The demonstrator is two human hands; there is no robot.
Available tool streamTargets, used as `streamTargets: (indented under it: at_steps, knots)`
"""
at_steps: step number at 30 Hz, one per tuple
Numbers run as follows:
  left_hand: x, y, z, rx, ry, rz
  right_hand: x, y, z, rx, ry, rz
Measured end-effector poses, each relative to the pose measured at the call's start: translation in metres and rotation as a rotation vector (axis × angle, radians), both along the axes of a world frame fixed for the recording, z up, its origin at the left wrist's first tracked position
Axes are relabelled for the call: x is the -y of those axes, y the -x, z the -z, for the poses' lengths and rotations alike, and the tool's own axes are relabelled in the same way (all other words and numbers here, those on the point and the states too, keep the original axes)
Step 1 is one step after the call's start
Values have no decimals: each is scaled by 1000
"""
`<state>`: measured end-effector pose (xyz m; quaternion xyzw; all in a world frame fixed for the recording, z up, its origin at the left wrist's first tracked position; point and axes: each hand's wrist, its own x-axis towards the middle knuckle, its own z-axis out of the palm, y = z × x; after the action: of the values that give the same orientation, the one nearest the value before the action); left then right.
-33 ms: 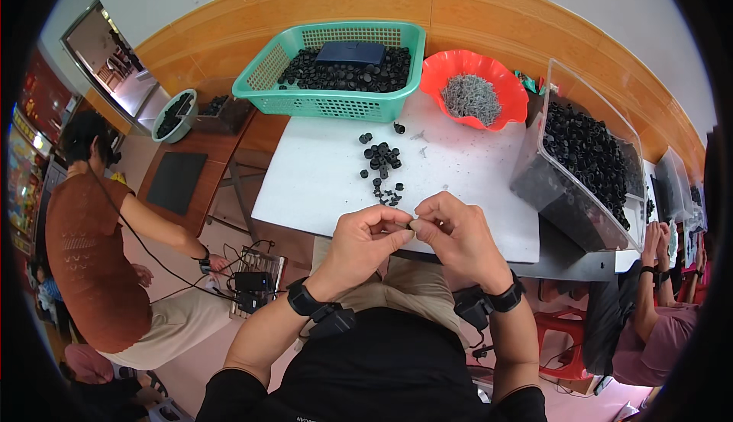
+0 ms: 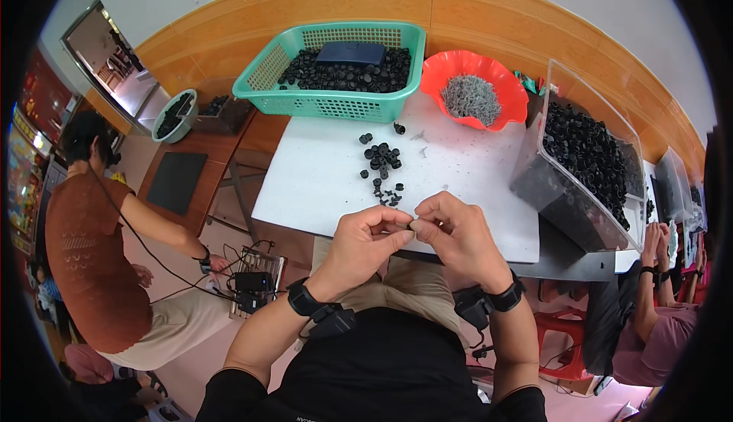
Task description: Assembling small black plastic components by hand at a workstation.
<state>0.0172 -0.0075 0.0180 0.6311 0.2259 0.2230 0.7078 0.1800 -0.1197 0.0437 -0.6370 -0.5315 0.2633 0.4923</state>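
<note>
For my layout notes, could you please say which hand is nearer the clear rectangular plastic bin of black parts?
Right. The right hand is apart from the bin, to its left; the left hand is farther left, on the right hand's far side.

Black short-sleeved shirt (image 2: 366, 368) (pale marking (image 2: 305, 420), perhaps lettering), beige trousers (image 2: 397, 288), boxy black wristbands (image 2: 301, 297)
</note>
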Motion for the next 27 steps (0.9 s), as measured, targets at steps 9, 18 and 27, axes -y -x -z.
streamTargets:
  at_steps: [9,18,27]
  knots:
    - [-1,0,1,110,129,36,-1,-5,17,-329,-66,-75]
    - [-1,1,6,239,474,62,2,0,17,-70,-255,-90]
    - [1,0,5,225,521,76,0,5,27,-64,-341,-38]
